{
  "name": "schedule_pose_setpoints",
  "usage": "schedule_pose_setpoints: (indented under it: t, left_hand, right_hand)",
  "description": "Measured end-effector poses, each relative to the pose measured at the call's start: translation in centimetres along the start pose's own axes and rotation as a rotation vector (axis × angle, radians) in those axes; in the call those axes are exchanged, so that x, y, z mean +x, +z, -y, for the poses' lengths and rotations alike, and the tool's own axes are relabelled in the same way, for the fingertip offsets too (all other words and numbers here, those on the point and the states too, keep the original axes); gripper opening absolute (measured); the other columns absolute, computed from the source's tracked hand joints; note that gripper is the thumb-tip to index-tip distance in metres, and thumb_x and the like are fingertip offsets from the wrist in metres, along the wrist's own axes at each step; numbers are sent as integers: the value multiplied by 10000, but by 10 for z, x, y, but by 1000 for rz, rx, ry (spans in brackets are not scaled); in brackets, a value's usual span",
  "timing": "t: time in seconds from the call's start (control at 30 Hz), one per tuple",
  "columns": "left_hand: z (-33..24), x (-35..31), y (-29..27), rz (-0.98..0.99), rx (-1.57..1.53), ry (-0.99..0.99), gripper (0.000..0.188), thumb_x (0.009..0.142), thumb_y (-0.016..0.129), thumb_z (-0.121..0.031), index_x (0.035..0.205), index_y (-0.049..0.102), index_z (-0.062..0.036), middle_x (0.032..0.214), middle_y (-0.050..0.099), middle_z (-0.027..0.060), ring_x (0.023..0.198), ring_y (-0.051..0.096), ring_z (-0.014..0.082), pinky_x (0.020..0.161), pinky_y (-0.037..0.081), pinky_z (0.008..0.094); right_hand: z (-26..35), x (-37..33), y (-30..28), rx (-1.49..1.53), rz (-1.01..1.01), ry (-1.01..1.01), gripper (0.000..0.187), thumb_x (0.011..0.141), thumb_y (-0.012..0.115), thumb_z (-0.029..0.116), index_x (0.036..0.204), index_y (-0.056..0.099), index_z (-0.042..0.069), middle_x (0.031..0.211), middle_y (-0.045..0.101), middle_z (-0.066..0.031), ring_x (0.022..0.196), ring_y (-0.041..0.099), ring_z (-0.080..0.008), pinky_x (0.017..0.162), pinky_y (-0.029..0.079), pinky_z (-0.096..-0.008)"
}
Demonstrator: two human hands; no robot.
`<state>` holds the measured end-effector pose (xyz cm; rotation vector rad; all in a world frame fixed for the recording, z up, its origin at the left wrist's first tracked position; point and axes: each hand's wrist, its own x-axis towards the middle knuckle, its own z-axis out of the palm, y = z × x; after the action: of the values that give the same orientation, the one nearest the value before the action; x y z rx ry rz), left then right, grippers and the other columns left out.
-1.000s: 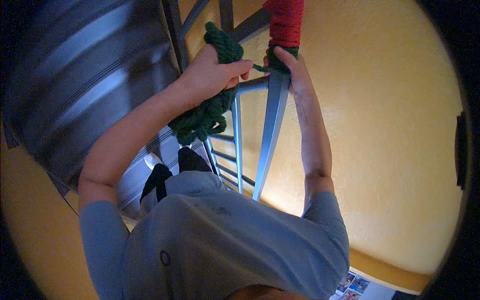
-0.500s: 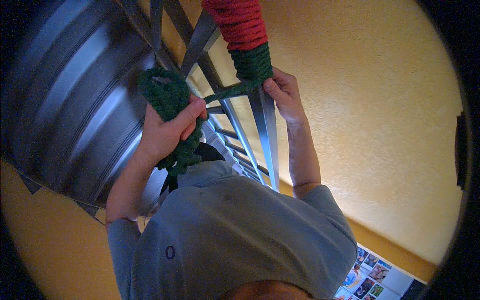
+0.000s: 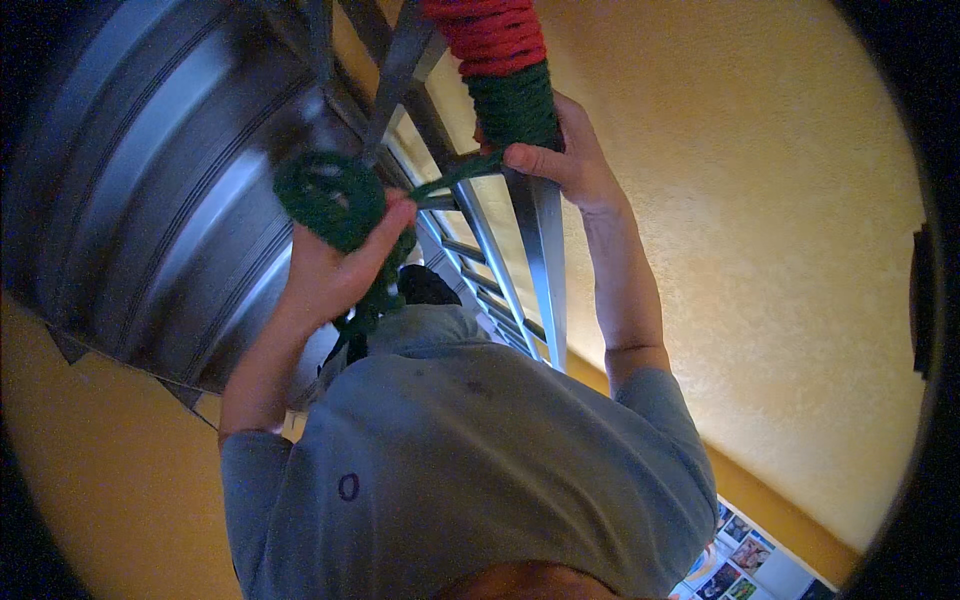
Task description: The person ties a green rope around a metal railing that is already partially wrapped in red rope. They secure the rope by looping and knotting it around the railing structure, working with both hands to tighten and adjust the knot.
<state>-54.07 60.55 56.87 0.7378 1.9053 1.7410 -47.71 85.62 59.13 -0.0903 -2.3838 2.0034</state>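
A looped bundle of thick green yarn (image 3: 322, 197) is in my left hand (image 3: 345, 272), the fingers closed round it. Out of that grip a taut green strand (image 3: 452, 180) runs right to the grey metal post (image 3: 538, 245). Several tight turns of green yarn (image 3: 513, 105) circle the post, directly beyond which lies a band of red yarn (image 3: 495, 38). My right hand (image 3: 582, 165) curls round the post at the lower edge of the green turns. Its thumb presses where the strand meets them; most of its fingers are hidden behind the post.
Metal railing bars (image 3: 478, 235) cross beside the post and run down toward me. Curved dark metal steps (image 3: 180, 190) fill the left. On the right stands a yellow textured wall (image 3: 760, 240), with a sheet of small pictures (image 3: 745, 560) at lower right.
My right thumb has shifted left across the post onto the strand. The yarn bundle in my left hand has tilted, its loop now rounder. The whole view has moved slightly.
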Motion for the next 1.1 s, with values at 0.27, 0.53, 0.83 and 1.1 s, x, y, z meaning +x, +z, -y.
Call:
schedule_pose_setpoints:
  t: [0.27,0.53,0.83,1.1]
  left_hand:
    - [52,43,15,-65,-44,37,143,777,669,-195,811,655,-57,710,639,48,665,615,159,625,479,304]
    - [57,76,39,63,-240,-129,156,776,659,-174,753,642,-21,595,588,18,492,518,89,493,397,224]
    - [46,117,59,-55,-85,148,133,777,629,-154,834,646,-35,669,627,62,618,602,191,596,459,308]
    - [47,123,66,-255,50,380,241,700,639,-149,923,608,-65,903,629,147,896,582,332,765,458,381]
  right_hand:
    - [-1,-5,14,-130,-188,-27,633,652,782,274,1142,488,3,922,593,-59,850,552,-126,765,450,-260]
    - [-7,3,-17,-79,-171,31,466,821,591,391,1128,559,41,1008,617,-68,896,571,-143,803,445,-304]
    - [-39,28,-16,59,-92,338,306,859,517,282,1040,599,48,962,632,-89,798,608,-158,705,497,-306]
    - [-65,42,-41,583,139,389,310,788,580,197,1060,582,49,984,626,-93,835,613,-181,747,494,-311]
